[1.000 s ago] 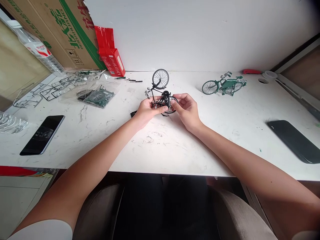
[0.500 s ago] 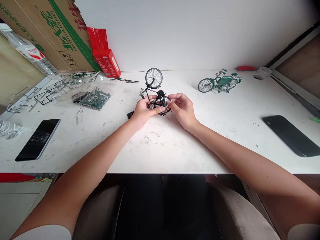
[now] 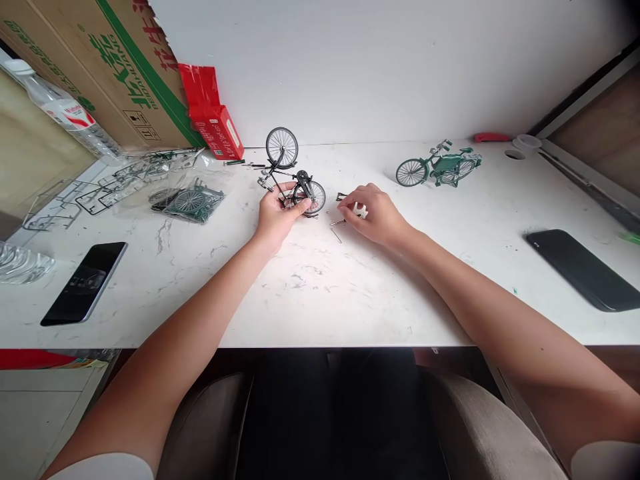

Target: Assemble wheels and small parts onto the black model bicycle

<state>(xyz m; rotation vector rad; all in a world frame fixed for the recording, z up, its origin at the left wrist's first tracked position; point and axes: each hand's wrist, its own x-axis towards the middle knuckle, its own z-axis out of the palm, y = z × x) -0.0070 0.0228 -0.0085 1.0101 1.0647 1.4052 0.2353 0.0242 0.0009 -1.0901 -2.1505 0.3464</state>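
Observation:
My left hand (image 3: 279,215) is closed round the lower part of a black model bicycle (image 3: 303,181), thumb across its near wheel. The other wheel points up and away toward the wall. To the right, my right hand (image 3: 374,212) is down at the table, thumb and fingertips together over a few small loose parts. A thin metallic rod (image 3: 337,235) and a small dark piece (image 3: 341,197) lie by its fingers, and a white piece (image 3: 361,211) shows under the palm. What the fingertips grip, if anything, is too small to make out.
A green model bicycle (image 3: 443,165) stands at the back right. On the left are a plastic bag of green parts (image 3: 193,201), part frames (image 3: 107,190), a phone (image 3: 85,283) and a bottle (image 3: 65,110). A red packet (image 3: 223,137) leans by the carton (image 3: 130,73); a black case (image 3: 583,270) lies right.
My right hand has left the black bicycle's wheel and moved right, down to the small parts on the table. My left hand has shifted the bicycle to the left.

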